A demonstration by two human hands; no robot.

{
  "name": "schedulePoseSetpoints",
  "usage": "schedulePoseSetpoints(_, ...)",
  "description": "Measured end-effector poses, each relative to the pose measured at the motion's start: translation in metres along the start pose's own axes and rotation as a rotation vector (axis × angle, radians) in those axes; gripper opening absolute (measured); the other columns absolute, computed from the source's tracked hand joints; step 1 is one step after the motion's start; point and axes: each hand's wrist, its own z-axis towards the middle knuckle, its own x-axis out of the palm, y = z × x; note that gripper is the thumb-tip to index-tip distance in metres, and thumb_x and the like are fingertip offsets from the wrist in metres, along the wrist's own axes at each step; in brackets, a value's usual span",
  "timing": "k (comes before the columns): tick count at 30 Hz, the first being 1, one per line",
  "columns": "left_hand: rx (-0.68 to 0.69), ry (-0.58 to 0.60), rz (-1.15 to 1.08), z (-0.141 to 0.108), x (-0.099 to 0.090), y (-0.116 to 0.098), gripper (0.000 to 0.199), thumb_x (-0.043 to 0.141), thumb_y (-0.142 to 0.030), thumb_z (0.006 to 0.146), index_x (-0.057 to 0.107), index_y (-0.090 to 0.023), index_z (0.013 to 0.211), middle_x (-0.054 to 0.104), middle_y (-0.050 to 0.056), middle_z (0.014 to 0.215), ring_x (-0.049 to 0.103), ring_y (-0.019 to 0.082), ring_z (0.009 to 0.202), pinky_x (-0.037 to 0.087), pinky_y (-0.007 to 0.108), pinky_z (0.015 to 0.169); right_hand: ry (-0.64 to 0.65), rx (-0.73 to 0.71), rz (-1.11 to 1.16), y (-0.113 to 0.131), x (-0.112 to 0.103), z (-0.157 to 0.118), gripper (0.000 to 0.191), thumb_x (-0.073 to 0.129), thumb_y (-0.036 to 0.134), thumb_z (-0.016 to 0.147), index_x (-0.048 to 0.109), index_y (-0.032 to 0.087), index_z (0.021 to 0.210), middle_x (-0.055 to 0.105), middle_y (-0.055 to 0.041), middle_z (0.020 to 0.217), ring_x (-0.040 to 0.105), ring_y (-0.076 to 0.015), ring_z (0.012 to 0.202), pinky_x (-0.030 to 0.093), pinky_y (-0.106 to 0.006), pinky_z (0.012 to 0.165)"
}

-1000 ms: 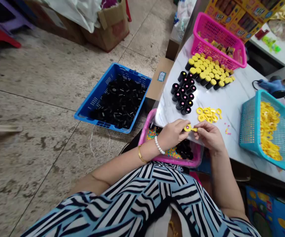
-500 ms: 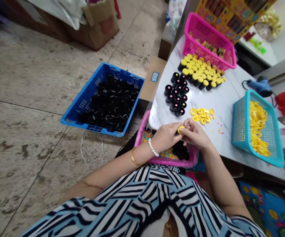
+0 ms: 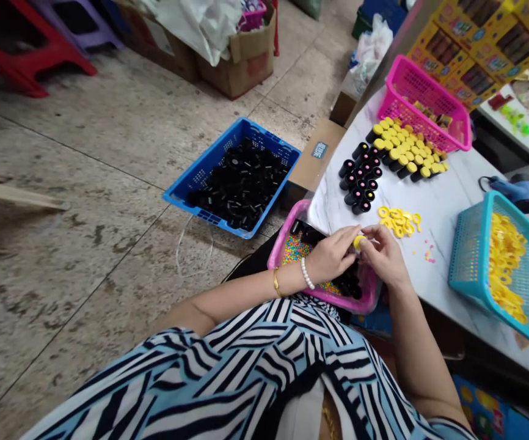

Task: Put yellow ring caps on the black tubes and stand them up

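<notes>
Head view, only one there was: both hands met just off the bench's (image 3: 443, 205) near L corner, over the pink tub (image 3: 360, 305). The yellow cap (image 3: 358, 242) sat b/w them, right by that corner. L hand (image 3: 333, 253) closed in from one side, R hand (image 3: 386, 256) from the other; fingers of both were clamped on the cap, AFAICT. What, if anything, lay under it I couldn't tell, b/c the hands hid it.

Looked to me like a small fitting step, best done w/ L holding steady and R doing the work: even push, cap kept level, not cocked. Lopsided pressure might've shot it out of the fingers, straight down among the beads (image 3: 295, 249) and black pcs (image 3: 351, 284) in the tub; a touch further in over the bench would've been safer, IMO.

Along the bench's L edge stood black tubes (image 3: 360, 177), tops mostly w/ pink dots, a couple yellow. Beyond them, twd the far end, was a tight block of yellow-topped tubes (image 3: 399, 143); a careless reach could've tipped some. Loose yellow rings (image 3: 401, 221) lay just past R hand, v. handy. Pink bits (image 3: 429, 260) were near the near edge, best not brushed off. Teal basket (image 3: 466, 244) w/ more yellow pcs stood farther R on that edge.
</notes>
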Motion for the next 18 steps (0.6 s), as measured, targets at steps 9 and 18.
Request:
schedulePoseSetpoints(9, -0.166, 0.033, 0.408, -0.049, -0.071, 0.034, 0.021, 0.05, -0.02, 0.1, 0.066, -0.018, 0.115, 0.071, 0.012, 0.109, 0.066, 0.025, 0.106, 0.057, 0.041, 0.095, -0.278, -0.204, -0.294, 0.008, -0.026, 0.016, 0.028, 0.069, 0.043, 0.089, 0.074, 0.024, 0.109, 0.071, -0.0036, 0.086, 0.062, -0.0166, 0.066, 0.052, -0.028, 0.059)
schedulePoseSetpoints(18, -0.254, 0.39, 0.844, -0.029, -0.057, 0.1, 0.027, 0.043, -0.014, 0.093, 0.069, -0.013, 0.084, 0.066, 0.017, 0.095, 0.055, 0.03, 0.096, 0.041, 0.041, 0.079, -0.851, -0.061, -0.841, -0.005, -0.175, 0.128, 0.031, 0.07, 0.026, 0.078, 0.079, 0.015, 0.105, 0.075, -0.0091, 0.093, 0.067, -0.0208, 0.082, 0.053, -0.039, 0.087)
